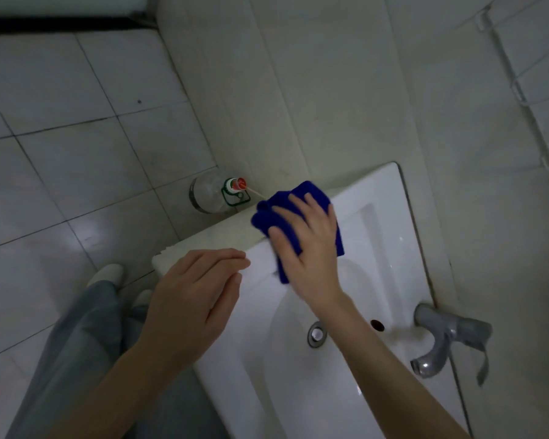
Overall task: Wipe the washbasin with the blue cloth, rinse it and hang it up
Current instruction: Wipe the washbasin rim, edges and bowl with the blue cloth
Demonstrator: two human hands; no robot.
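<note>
The white washbasin (384, 217) fills the lower right of the head view, with its drain (316, 334) and a grey tap (447, 337) at the wall side. A folded blue cloth (267, 217) lies on the basin's left rim. My right hand (311, 245) presses flat on the cloth, fingers spread over it. My left hand (197, 299) hovers at the basin's near edge, fingers loosely together, holding nothing.
A clear plastic bottle (210, 194) with a red-and-green cap stands on the tiled floor beside the basin, against the wall. A white wire rack (520, 99) hangs on the wall at the upper right. My legs and light shoes (108, 274) are below left.
</note>
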